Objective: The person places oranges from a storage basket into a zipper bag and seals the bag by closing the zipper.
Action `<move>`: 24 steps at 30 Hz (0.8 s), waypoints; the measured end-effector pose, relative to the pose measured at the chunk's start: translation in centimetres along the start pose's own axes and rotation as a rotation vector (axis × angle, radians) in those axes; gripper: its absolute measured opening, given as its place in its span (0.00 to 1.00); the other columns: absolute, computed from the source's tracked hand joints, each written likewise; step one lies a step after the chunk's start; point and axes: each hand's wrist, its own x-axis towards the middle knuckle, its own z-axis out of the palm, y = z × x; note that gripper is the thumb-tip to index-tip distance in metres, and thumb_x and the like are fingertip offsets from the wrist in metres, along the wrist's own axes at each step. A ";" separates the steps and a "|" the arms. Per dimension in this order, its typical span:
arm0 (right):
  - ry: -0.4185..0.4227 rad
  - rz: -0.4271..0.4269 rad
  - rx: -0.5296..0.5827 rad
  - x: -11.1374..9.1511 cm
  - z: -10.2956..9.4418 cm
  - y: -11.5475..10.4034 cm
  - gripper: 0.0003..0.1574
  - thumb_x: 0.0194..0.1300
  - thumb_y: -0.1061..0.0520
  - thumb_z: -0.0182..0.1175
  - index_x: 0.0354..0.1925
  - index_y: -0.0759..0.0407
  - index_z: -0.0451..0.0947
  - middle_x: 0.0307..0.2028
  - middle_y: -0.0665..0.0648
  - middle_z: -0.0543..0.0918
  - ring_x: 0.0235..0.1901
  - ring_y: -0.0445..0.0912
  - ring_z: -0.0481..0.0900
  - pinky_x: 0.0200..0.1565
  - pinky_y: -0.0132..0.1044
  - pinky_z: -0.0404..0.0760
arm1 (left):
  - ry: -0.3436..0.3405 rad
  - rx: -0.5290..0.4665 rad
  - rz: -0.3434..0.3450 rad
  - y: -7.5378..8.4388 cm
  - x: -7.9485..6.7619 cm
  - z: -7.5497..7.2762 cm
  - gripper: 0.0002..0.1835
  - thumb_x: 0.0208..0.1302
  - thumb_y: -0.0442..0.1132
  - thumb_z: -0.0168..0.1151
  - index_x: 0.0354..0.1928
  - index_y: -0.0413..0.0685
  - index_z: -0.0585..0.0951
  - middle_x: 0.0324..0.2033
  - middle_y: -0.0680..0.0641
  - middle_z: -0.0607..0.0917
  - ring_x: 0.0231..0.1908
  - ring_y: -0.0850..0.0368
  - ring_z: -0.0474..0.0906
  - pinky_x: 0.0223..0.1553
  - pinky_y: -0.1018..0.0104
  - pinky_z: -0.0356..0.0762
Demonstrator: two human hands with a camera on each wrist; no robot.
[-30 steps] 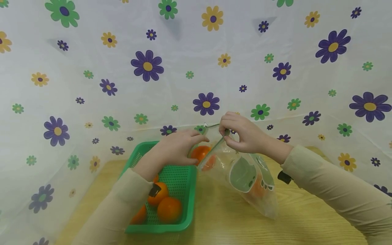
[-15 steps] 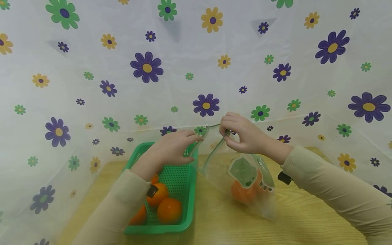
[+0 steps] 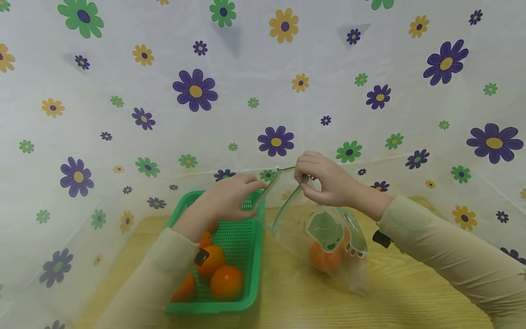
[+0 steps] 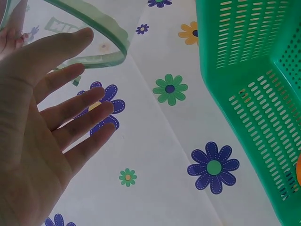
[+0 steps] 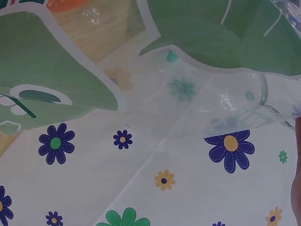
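In the head view my right hand (image 3: 324, 178) pinches the green zip rim of a clear zip bag (image 3: 291, 237) and holds its mouth wide. The bag has green printed shapes and slants down to the table, with an orange (image 3: 322, 257) near its bottom. My left hand (image 3: 228, 196) is at the left side of that mouth, fingers apart and holding nothing. The left wrist view shows this hand (image 4: 42, 122) with its palm bare beside the green rim (image 4: 101, 30). Only an edge of the right hand (image 5: 297, 174) appears in the right wrist view.
Under my left arm stands a green perforated basket (image 3: 255, 278) with several oranges (image 3: 227, 283) at its near end, partly hidden by the sleeve. A wooden table (image 3: 411, 283) lies beneath. Behind it hangs a white flowered sheet (image 3: 246, 123).
An orange at the bag's mouth by my left hand has dropped to the bag's bottom. My left hand has drawn slightly left. The right hand keeps its pinch on the rim.
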 end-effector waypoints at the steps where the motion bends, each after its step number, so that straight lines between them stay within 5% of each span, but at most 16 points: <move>1: 0.000 -0.002 0.000 0.0 0.0 0.0 0.06 0.58 0.66 0.57 0.33 0.56 0.75 0.30 0.51 0.75 0.37 0.43 0.69 0.41 0.39 0.68 | 0.002 -0.001 -0.001 -0.1 -0.1 0.0 0.34 0.62 0.47 0.78 0.70 0.52 0.78 0.62 0.44 0.83 0.59 0.47 0.81 0.61 0.51 0.85; 24: -0.015 -0.022 -0.008 -0.4 -0.2 -0.4 0.04 0.62 0.63 0.55 0.33 0.56 0.75 0.30 0.52 0.75 0.35 0.43 0.68 0.40 0.38 0.69 | 0.006 -0.023 -0.099 -2.5 -1.8 1.8 0.37 0.56 0.46 0.82 0.68 0.51 0.80 0.64 0.43 0.80 0.62 0.43 0.76 0.67 0.46 0.81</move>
